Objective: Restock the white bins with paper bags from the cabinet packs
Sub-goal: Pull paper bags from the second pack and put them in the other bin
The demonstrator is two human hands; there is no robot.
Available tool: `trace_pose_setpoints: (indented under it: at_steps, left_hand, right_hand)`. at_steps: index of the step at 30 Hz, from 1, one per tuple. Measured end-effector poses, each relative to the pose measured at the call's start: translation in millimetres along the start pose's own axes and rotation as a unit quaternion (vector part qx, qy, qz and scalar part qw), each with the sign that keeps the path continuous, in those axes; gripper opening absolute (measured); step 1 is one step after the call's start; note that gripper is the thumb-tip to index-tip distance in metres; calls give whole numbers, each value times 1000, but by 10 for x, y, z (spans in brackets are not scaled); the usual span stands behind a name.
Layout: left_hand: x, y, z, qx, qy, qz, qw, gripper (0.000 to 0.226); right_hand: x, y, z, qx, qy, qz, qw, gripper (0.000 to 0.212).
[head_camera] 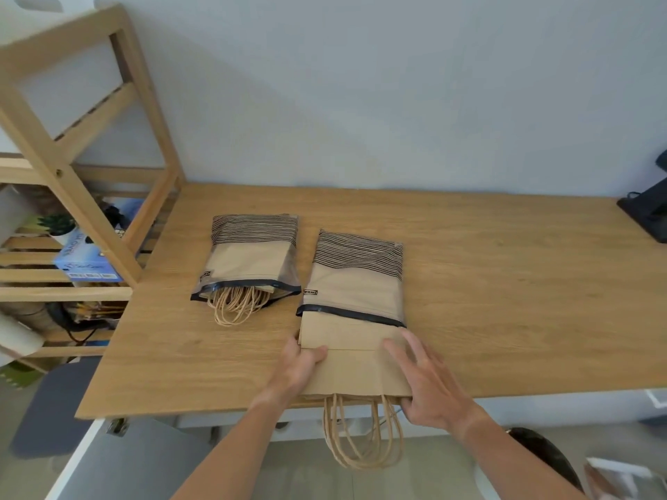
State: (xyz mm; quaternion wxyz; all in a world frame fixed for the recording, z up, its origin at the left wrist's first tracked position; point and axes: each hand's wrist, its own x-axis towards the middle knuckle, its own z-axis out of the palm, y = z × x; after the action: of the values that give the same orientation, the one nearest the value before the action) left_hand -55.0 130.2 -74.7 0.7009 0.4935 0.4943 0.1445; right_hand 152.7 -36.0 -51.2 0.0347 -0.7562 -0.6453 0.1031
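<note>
Shelf: a wooden shelf unit (90, 146) is standing at the far left against the wall, its slats touching the left end of the worktop; a blue box (88, 261) and a small potted plant (59, 225) are sitting on one of its levels.
Worktop: a wood-grain worktop (505, 301) is running from the shelf to the right edge of the view.
Left pack: a clear plastic pack (249, 261) of striped brown paper bags is lying flat near the middle of the worktop, its open end facing the person and its cord handles (236, 306) spilling out.
Left hand: the left hand (299, 366) is resting on the left edge of the pulled-out bags, thumb on top, fingers hidden beneath, gripping loosely.
Right pack: a second pack (357, 276) is lying just beside the first, apart from it.
Paper bags: a stack of paper bags (353, 369) is sticking halfway out of the right pack, reaching the near worktop edge, with handles (364, 434) hanging over it.
Right hand: the right hand (429, 387) is lying on the stack's right side, fingers spread on top, thumb tucked under the near corner.
Far right: a black object (646, 207) is sitting at the back corner.
</note>
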Motion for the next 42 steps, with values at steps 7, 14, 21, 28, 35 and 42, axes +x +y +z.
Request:
trace_pose_setpoints:
  at_steps: [7,14,21,28,35,42]
  left_hand:
    - [-73,-32,-34,2,-26,-34,999,25]
    - [-168,-13,-325,11,-57,-51,997,32]
    - [-306,13,-782,37,-99,-67,992,41]
    - [-528,38,-1140,41,-83,-94,991,41]
    - [-534,-38,-908,-3,-14,-114,993,28]
    - [-359,-45,-740,45,22,-55,997,29]
  right_hand:
    - [-200,49,-8,111,-54,21,992,113]
    - [-21,-80,-66,-171,34,77,982,93]
    - [229,-332,28,-157,7,100,982,65]
    - [361,-798,-57,372,105,132,913,49]
    - [703,-1227,-290,506,35,215,835,88]
    - [924,-1249,-492,604,2,256,754,108]
